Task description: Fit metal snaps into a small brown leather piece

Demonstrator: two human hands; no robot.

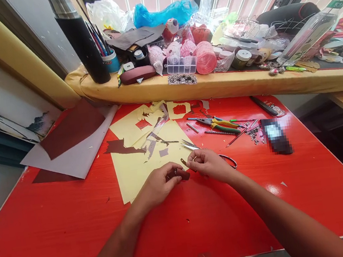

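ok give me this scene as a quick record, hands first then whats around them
left hand: holds brown piece
right hand: holds small strip
partly hidden by right hand: scissors
surface: red table
beyond left hand: yellow sheets with scraps on top
beyond right hand: pliers
table's far left: brown sheet over white sheet
ledge: bottle, clear box, blue bag

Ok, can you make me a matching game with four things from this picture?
1. left hand
2. pliers
3. black bottle
4. pale yellow paper

A. standing on the ledge
B. lying under brown scraps
C. holding a dark brown piece
D. with yellow and green handles

Right pairs: 1-C, 2-D, 3-A, 4-B
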